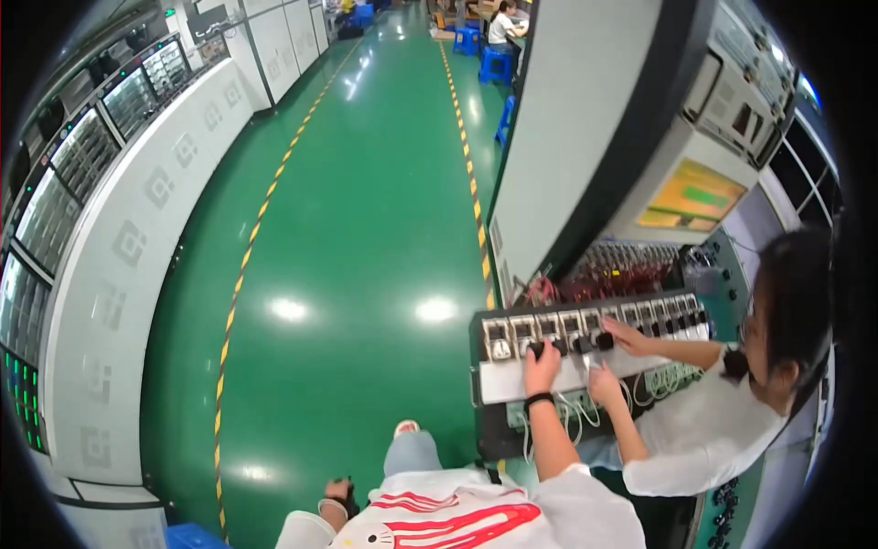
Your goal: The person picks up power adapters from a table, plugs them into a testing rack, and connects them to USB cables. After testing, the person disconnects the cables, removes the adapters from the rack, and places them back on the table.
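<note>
R hand: (542, 364) fingers bent round a black adapter (538, 349), thumb & fingertips closed on it; black band (540, 399) on wrist.
Adapter loc.: at L part of the socket row (572, 322), front edge, just beside another black adapter (559, 347); can't tell if fully plugged in.
L hand: (337, 491) low, nr wearer's L side, well apart from the sockets; dark item at it, blurred; can't tell how far open or if it grips anything.
Socket row: silver-framed units side by side, running L to R along a long fixture; leftmost shows a white face, several others w/ black adapters in front.
Fixture front: white panel (512, 382) below the sockets; white cables (576, 414) loop down past it.
Table: dark table (497, 441) under fixture, R of the aisle.
Co-worker: person (704, 425) in white top, R side; one hand (629, 338) at a black adapter (604, 340) farther along the row, other hand (604, 386) lower, nr cables, btwn that one & wearer's R hand.
Machine: tall grey cabinet (585, 119) behind table, w/ orange-yellow window (692, 194).
Aisle: green floor (347, 265), yellow-black tape (471, 174) both sides; blue stools (496, 66) far end.
</note>
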The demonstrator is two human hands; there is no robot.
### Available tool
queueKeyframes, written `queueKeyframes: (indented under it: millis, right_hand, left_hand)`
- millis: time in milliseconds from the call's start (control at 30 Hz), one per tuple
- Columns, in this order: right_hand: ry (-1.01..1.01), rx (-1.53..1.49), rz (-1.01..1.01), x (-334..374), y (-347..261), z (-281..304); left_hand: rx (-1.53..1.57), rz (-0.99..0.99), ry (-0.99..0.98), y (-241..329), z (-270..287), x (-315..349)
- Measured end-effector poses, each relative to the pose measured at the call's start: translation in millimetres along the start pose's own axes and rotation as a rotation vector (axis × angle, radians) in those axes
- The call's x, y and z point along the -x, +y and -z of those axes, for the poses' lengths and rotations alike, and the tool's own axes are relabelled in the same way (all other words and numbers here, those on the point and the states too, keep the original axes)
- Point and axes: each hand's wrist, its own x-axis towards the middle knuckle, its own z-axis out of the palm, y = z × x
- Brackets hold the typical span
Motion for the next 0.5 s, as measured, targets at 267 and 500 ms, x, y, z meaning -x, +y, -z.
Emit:
queueKeyframes:
  millis: [267, 500]
  right_hand:
    - [-0.085, 0.358, -0.113, 3.4, -36.8, 6.5]
    - [-0.135, 0.347, -0.137, -3.8, -51.1, 13.1]
  left_hand:
    - [0.593, -0.452, 0.105, 337.5, 134.4, -75.8]
    - [0.449, -0.593, -0.35, 371.0, 67.7, -23.2]
